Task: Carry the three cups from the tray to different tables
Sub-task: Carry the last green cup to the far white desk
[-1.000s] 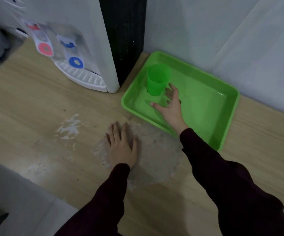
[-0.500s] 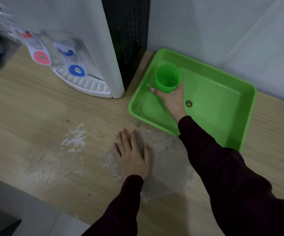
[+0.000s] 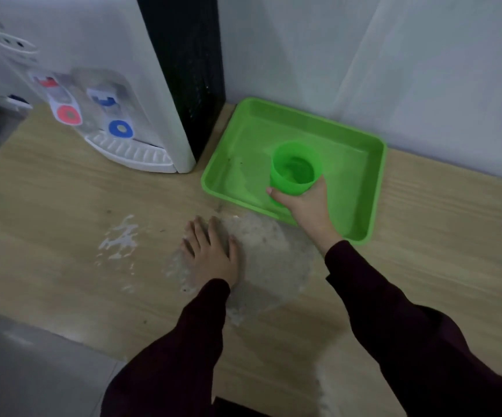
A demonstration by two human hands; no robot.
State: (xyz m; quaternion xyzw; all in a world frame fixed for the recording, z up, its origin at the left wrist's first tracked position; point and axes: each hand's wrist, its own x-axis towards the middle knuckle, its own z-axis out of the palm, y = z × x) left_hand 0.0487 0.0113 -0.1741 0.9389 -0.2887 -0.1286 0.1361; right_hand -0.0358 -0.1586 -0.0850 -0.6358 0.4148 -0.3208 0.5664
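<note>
One green plastic cup is upright and lifted above the green tray, which lies on the wooden table against the wall. My right hand grips the cup from below and the near side, thumb on its left. No other cup shows in the tray. My left hand rests flat on the table, fingers spread, in front of the tray's near left corner.
A white water dispenser with red and blue taps stands at the back left, a black panel beside it. The wooden table has a worn grey patch and white scuffs. The table's near edge drops to a grey floor at lower left.
My right hand closed around the cup at the tray's far left, then lifted it and drew it toward the tray's near middle. My left hand stayed flat on the table.
</note>
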